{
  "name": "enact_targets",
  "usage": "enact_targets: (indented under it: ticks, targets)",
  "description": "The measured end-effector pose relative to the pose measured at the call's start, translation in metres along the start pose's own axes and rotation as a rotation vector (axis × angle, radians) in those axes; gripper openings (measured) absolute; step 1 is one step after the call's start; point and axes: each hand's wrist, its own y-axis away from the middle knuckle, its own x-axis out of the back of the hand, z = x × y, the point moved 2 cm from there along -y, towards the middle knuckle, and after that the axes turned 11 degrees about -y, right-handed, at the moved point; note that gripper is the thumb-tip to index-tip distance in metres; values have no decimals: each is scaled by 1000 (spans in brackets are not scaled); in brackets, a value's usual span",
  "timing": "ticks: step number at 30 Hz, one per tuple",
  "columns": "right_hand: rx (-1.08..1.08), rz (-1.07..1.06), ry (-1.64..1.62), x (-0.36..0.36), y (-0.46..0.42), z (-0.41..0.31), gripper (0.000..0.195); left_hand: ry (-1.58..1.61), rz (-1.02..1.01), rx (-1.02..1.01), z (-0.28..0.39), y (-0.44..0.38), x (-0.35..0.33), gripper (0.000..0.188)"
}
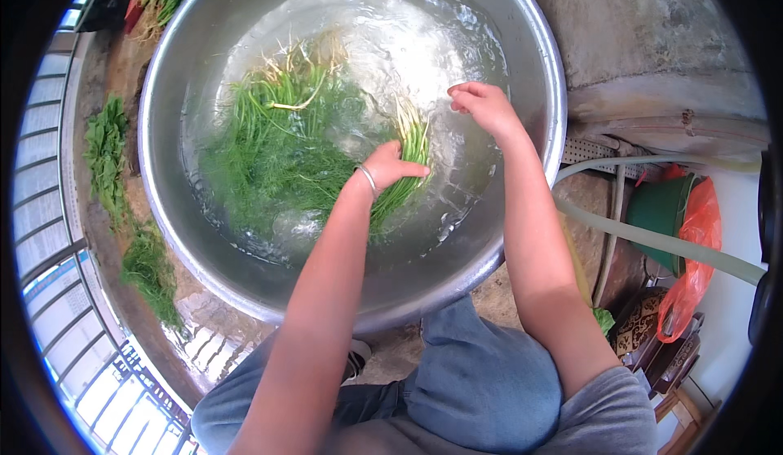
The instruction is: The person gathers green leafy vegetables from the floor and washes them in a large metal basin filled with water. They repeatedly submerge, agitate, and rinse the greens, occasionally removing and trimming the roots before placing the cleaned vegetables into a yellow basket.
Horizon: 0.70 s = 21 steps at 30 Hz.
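Observation:
A large round metal basin [160, 167] holding water stands before me. My left hand [391, 166], with a bangle at the wrist, grips a bunch of feathery green herbs [416, 134] that looks like dill, its pale root ends pointing away from me. The leafy end of this bunch trails into the water. More of the same herbs [275, 131] float in the basin's left half, their roots at the far side. To the right of the held bunch, my right hand [480, 103] hovers over the water with curled fingers. Whether anything small is between those fingertips cannot be made out.
Leafy greens [107, 158] and a heap of feathery herbs [152, 271] lie on the floor left of the basin, beside a metal railing [61, 210]. Hoses [648, 241] run in from the right, near a green bucket [654, 216] and a red plastic bag [697, 241].

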Motion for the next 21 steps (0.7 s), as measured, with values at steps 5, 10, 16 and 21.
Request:
enact_targets:
  ticks: [5,10,16,21]
  targets:
    - [-517,-203,79,-17,17,-3,63,237,-46,59,-15,-9,7,48]
    - [-635,-234,-241,-63,18,17,79,226,36,98,-2,12,32,40]
    - [-541,-503,-558,-76,11,31,36,431,121,-59,-17,35,46,60]
    - [-479,-566,-659,-76,9,30,32,578,97,-176,-45,38,53,53]
